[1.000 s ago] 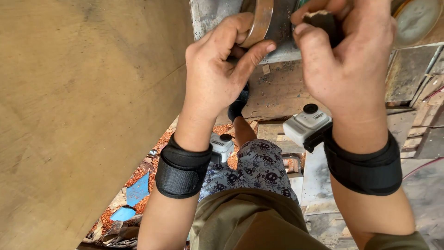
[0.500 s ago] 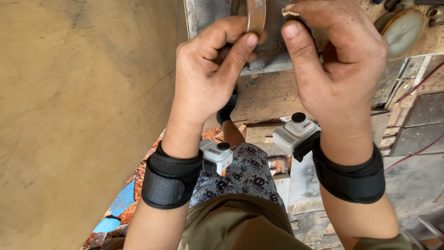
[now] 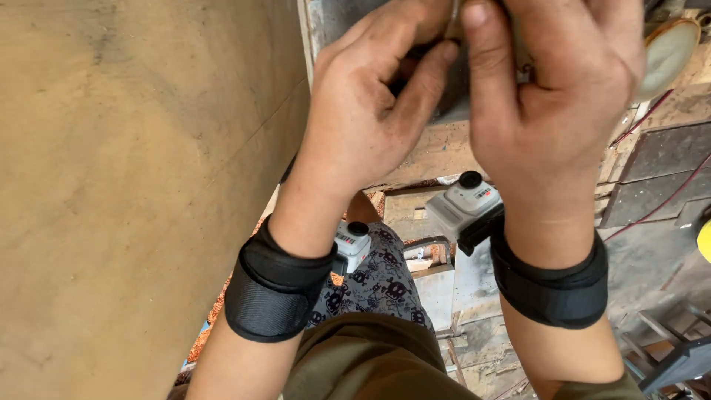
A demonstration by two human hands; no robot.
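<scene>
My left hand (image 3: 370, 126) and my right hand (image 3: 548, 96) are pressed together at the top of the view, fingers curled around something small between them. Only a thin sliver of a brown curved metal ring (image 3: 452, 16) shows between the thumbs. My left fingers pinch the ring, with a dark shape (image 3: 426, 70) beneath them. My right thumb lies along the ring's edge, and my right fingers fold over a small piece that is hidden. Each wrist carries a black band (image 3: 274, 289) with a small grey camera (image 3: 466, 204).
A large tan plywood board (image 3: 133, 185) fills the left half, close to my left arm. A worn wooden bench edge (image 3: 437, 152) lies under the hands. A round pale disc (image 3: 666, 55) and a red cable (image 3: 652, 211) are at the right. My patterned trousers (image 3: 374, 278) are below.
Both hands have come closer to the camera and risen toward the top edge. The brown ring, plainly seen before, is now almost fully covered by my fingers.
</scene>
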